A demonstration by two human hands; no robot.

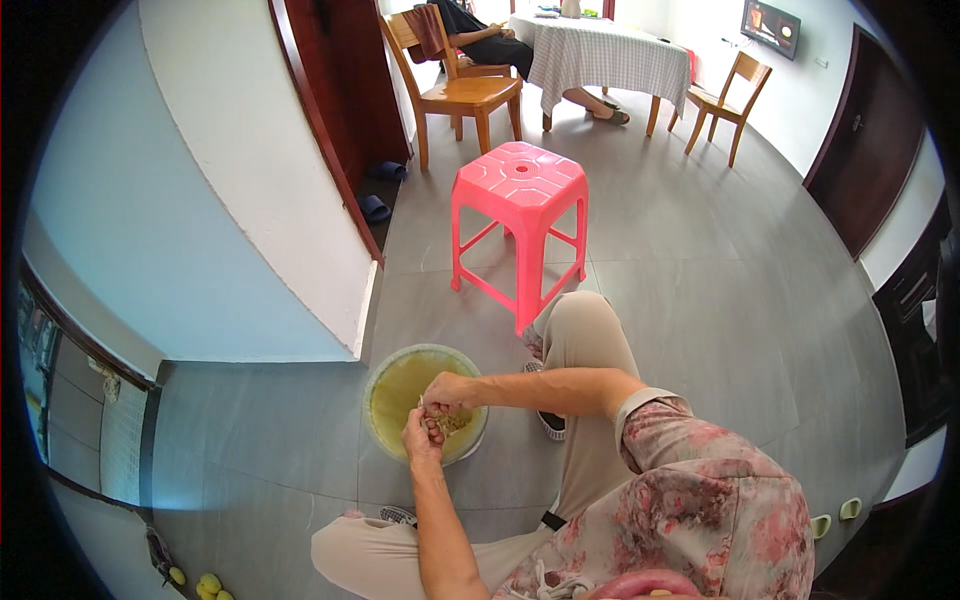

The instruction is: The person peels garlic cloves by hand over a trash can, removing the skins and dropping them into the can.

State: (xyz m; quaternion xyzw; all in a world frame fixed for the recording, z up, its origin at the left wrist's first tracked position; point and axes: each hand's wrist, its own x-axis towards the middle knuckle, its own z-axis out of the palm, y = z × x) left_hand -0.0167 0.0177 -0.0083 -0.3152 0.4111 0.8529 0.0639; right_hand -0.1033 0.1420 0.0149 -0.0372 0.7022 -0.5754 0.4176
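Observation:
A round bucket point(403, 372) with a yellowish inside stands on the floor before me. Small tan pieces point(456, 422) lie in it, partly covered by my hands. My left hand point(422, 440) is over the bucket's near side, its fingers closed and pointing up toward the other hand. From the right, my right hand point(452, 393) reaches across the rim, with fingers pinched together. The fingertips of both hands meet above the bucket around something small and pale, too small to name.
A pink plastic stool point(520, 180) stands ahead. Beyond it are a wooden chair point(470, 92), a cloth-covered table point(600, 60) with a seated person point(490, 45), and another chair point(733, 100). A white wall corner point(355, 340) juts out left of the bucket. Yellow-green fruit-like objects point(210, 582) lie lower left.

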